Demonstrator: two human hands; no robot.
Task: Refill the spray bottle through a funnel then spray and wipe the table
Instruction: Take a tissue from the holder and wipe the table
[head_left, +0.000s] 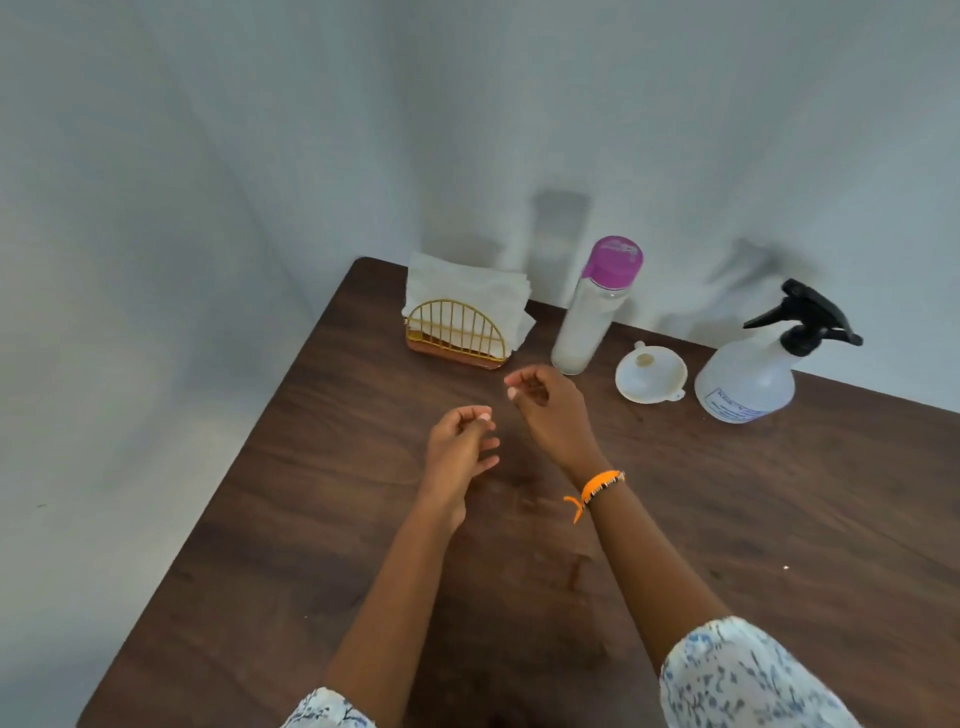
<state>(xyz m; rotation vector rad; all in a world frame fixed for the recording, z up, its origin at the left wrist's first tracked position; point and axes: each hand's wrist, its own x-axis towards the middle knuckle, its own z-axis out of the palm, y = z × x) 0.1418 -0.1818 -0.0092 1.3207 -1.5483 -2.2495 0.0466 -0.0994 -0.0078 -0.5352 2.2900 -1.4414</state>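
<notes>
Two bare hands are hovering over the dark wooden bench (727, 519), the left hand (460, 447) and right hand (550, 410) both holding nothing, fingers loosely curled. Standing at the far right is the translucent white spray bottle (748, 376), wearing a black trigger head and a printed label. Just left of it, the white funnel (651, 374) is lying beside a tall purple-capped bottle (595, 306) of whitish liquid.

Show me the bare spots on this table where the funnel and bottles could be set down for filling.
Free: the dark wooden table in front of the white plastic funnel and the clear spray bottle with black trigger, and the near left part. Crowded: the back edge, where the gold wire napkin holder, the purple-capped bottle, funnel and sprayer line up.
</notes>
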